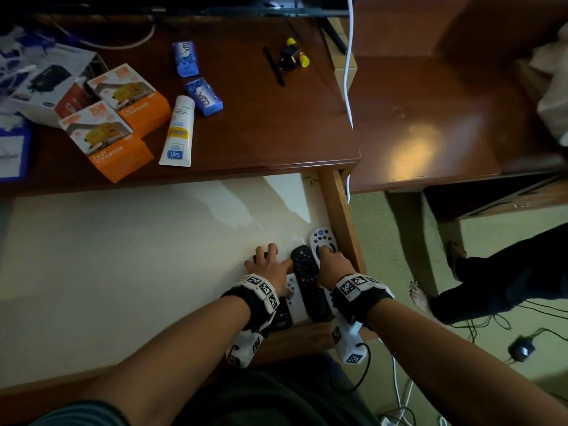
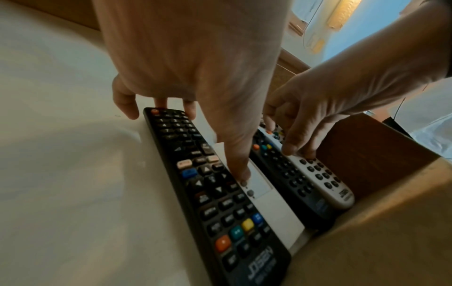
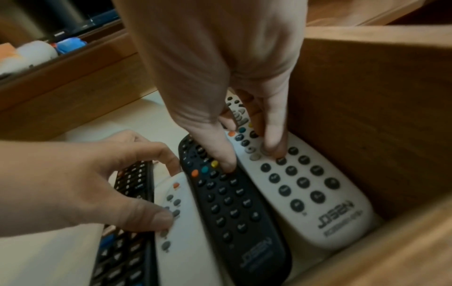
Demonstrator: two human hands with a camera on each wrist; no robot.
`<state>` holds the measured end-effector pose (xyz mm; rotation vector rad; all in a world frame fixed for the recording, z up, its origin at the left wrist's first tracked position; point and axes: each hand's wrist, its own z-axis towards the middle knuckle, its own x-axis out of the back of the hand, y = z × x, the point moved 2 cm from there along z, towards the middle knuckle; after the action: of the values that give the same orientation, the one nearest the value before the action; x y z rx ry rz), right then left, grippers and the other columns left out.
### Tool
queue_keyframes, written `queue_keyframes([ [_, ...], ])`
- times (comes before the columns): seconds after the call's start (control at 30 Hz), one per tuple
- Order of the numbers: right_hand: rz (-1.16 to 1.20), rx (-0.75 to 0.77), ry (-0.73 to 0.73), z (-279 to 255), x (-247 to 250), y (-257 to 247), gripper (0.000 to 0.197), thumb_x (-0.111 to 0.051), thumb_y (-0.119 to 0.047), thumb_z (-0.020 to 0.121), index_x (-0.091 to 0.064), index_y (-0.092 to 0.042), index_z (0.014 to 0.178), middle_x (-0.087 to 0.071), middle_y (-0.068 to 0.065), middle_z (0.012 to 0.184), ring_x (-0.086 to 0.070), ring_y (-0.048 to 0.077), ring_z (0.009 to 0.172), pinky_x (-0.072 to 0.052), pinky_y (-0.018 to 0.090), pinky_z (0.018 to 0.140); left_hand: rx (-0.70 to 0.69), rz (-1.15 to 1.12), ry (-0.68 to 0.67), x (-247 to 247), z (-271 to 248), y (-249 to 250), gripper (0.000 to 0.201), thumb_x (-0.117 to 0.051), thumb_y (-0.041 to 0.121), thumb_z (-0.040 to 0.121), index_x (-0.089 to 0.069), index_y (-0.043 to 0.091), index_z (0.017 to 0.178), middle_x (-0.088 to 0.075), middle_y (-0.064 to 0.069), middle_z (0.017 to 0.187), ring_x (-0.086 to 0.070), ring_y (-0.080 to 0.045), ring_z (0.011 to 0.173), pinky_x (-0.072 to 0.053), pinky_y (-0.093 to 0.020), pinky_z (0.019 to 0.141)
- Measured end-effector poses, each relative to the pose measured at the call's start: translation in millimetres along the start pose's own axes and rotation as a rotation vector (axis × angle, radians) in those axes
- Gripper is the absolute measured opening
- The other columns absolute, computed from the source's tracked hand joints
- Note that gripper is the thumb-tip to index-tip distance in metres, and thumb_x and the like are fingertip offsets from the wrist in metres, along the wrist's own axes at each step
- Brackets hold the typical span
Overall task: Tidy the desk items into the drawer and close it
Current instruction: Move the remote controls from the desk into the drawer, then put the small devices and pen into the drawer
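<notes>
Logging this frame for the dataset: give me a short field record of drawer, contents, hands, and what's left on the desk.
drawer: drawer pulled open, white floor
contents: four remotes side by side in the front right corner: slim black remote, flat white remote, rounded black remote, white remote against the right wall
left hand: left hand spread over the slim black and flat white remotes
right hand: right hand, fingertips on the white remote, thumb on the rounded black one
desk: two orange charger boxes, white tube, two blue packets
</notes>
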<state>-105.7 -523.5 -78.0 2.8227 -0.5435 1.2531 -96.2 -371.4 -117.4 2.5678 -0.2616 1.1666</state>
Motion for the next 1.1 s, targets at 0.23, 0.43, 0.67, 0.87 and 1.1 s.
queue_keyframes([
  [0.23,0.0,0.014,-0.063,-6,13,-4,0.039,-0.063,-0.013,0.082,-0.044,-0.007,0.116,-0.057,0.019,0.118,-0.059,0.037,0.106,-0.05,0.04,0.082,-0.042,-0.028,-0.013,-1,-4,0,0.063,-0.07,0.059,0.07,-0.044,0.036,0.123,-0.021,-0.004,0.131,-0.02,-0.033,0.123,-0.036,-0.052,0.097],
  [0.43,0.02,0.057,-0.055,-13,56,-7,0.025,-0.069,-0.025,0.083,-0.059,-0.009,0.098,-0.063,0.009,0.1,-0.062,0.027,0.102,-0.047,0.028,0.075,-0.045,-0.259,0.133,38,-8,-13,0.072,-0.063,0.056,0.08,-0.032,0.026,0.138,-0.022,-0.003,0.138,-0.026,-0.029,0.13,-0.035,-0.046,0.102],
  [0.67,0.085,0.259,0.15,-10,179,-15,0.026,-0.065,-0.024,0.088,-0.069,-0.004,0.104,-0.068,0.015,0.109,-0.062,0.031,0.106,-0.046,0.031,0.084,-0.107,-0.55,0.412,171,9,-20,0.048,-0.066,0.036,0.086,-0.046,0.021,0.126,-0.047,-0.001,0.121,-0.051,-0.019,0.112,-0.044,-0.033,0.094],
  [0.87,0.06,0.412,0.226,35,281,-23,0.026,-0.068,-0.029,0.086,-0.069,-0.009,0.102,-0.07,0.01,0.101,-0.066,0.028,0.092,-0.05,0.032,0.08,-0.034,-0.615,0.542,272,40,-20,0.046,-0.071,0.032,0.083,-0.047,0.023,0.121,-0.06,0.002,0.092,-0.058,-0.017,0.093,-0.048,-0.036,0.087],
  [1.1,0.11,0.559,0.282,132,343,-51,0.02,-0.061,-0.028,0.089,-0.058,-0.014,0.102,-0.063,0.009,0.104,-0.059,0.025,0.092,-0.042,0.028,0.07,0.139,-0.522,0.471,331,113,-35,0.048,-0.066,0.031,0.088,-0.043,0.026,0.129,-0.06,0.005,0.095,-0.059,-0.009,0.088,-0.049,-0.027,0.077],
])
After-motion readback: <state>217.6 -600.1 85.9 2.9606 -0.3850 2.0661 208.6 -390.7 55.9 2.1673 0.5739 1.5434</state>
